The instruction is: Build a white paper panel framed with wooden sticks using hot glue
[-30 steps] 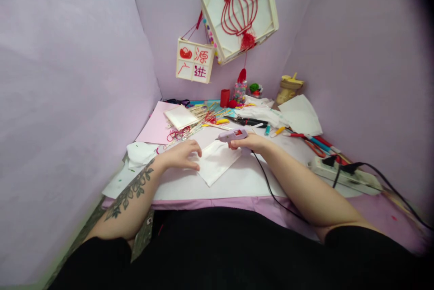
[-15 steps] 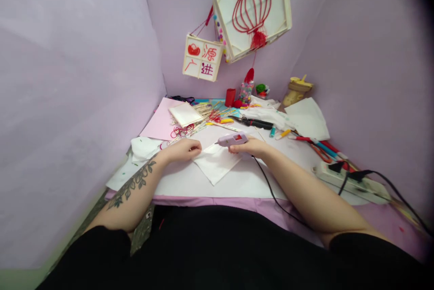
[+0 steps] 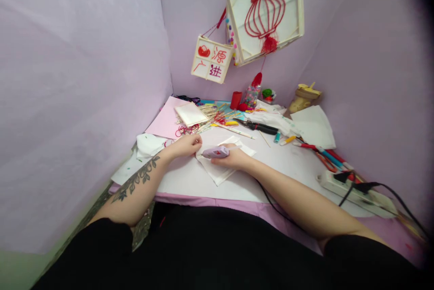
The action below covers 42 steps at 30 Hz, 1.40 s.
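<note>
My right hand [image 3: 233,158] is wrapped round a pale purple glue gun [image 3: 215,152], its nozzle pointing left, low over the left corner of a white folded cloth or paper sheet [image 3: 217,173]. A black cord runs from under that hand toward my right. Beside the sheet's left corner is my left hand [image 3: 190,144], fingers curled together; whatever they pinch, if anything, is too small to make out. The sheet lies on the white tabletop covering [image 3: 190,186].
Behind the hands lie a small framed panel [image 3: 191,114], thin sticks, black pliers [image 3: 259,126] and markers [image 3: 288,140]. A power strip [image 3: 356,193] sits at the right. Two decorated frames, one bearing a red lantern [image 3: 265,14], hang above the table's back.
My right hand has moved left and down with the glue gun, bringing its nozzle to the sheet's left corner. The view has shifted slightly, and more of the sheet's upper edge shows.
</note>
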Each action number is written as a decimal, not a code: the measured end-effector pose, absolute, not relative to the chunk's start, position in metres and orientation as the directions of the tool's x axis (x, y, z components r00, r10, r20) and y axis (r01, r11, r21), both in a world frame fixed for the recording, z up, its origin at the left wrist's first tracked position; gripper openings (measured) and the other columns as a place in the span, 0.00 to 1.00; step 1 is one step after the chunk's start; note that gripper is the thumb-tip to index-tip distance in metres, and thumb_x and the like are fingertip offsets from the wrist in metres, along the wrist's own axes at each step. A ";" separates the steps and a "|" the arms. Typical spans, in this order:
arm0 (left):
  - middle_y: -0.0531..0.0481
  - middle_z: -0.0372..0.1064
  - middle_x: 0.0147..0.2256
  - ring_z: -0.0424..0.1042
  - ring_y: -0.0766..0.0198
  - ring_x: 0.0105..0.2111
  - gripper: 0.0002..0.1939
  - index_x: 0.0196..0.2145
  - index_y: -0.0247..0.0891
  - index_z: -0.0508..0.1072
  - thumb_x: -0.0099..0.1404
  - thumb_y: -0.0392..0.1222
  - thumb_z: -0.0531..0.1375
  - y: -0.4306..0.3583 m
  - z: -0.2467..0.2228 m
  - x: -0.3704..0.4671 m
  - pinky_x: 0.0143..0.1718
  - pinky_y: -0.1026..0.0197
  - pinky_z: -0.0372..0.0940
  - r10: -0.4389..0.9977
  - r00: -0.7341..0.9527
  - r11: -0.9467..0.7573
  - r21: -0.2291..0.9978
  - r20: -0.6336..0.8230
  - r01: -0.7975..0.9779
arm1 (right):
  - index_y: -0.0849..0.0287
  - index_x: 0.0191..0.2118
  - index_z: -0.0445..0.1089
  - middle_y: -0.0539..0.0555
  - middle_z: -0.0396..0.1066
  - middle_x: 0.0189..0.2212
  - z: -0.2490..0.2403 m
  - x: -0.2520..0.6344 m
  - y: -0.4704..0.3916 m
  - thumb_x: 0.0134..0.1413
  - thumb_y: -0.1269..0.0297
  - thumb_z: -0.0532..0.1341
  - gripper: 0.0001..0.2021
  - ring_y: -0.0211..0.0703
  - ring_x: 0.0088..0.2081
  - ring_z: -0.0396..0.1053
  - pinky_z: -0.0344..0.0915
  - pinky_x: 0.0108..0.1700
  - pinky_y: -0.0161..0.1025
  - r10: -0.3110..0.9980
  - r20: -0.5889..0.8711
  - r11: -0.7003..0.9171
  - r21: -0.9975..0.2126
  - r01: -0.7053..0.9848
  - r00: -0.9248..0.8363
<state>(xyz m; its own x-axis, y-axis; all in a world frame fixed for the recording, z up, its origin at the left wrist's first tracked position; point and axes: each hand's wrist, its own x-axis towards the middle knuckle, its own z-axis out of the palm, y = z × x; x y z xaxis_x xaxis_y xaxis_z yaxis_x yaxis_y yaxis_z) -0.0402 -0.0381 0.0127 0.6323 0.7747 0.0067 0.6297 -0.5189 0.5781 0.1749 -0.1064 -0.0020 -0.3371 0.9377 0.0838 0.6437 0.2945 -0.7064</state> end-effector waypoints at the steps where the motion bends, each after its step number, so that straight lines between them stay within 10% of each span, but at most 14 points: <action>1: 0.54 0.69 0.21 0.68 0.64 0.22 0.06 0.32 0.38 0.66 0.58 0.40 0.52 -0.038 0.013 -0.040 0.24 0.65 0.57 0.773 0.634 -0.516 0.583 0.000 0.628 | 0.61 0.31 0.73 0.50 0.72 0.25 -0.003 0.173 -0.105 0.43 0.58 0.66 0.12 0.39 0.27 0.67 0.60 0.29 0.34 0.937 0.080 0.296 -0.700 0.650 -0.341; 22: 0.54 0.68 0.20 0.69 0.64 0.23 0.06 0.32 0.38 0.66 0.57 0.39 0.51 -0.043 0.014 -0.037 0.25 0.65 0.59 0.764 0.645 -0.523 0.578 -0.007 0.627 | 0.58 0.31 0.75 0.54 0.75 0.30 -0.002 0.162 -0.106 0.45 0.52 0.64 0.14 0.44 0.31 0.70 0.59 0.30 0.34 0.953 0.018 0.271 -0.499 0.823 -0.303; 42: 0.53 0.69 0.22 0.66 0.65 0.23 0.06 0.31 0.38 0.66 0.59 0.39 0.50 -0.041 0.011 -0.040 0.24 0.66 0.56 0.746 0.666 -0.540 0.584 -0.002 0.607 | 0.58 0.35 0.76 0.54 0.77 0.32 -0.003 0.170 -0.103 0.46 0.53 0.64 0.14 0.48 0.35 0.72 0.64 0.33 0.36 0.972 0.000 0.196 -0.548 0.813 -0.234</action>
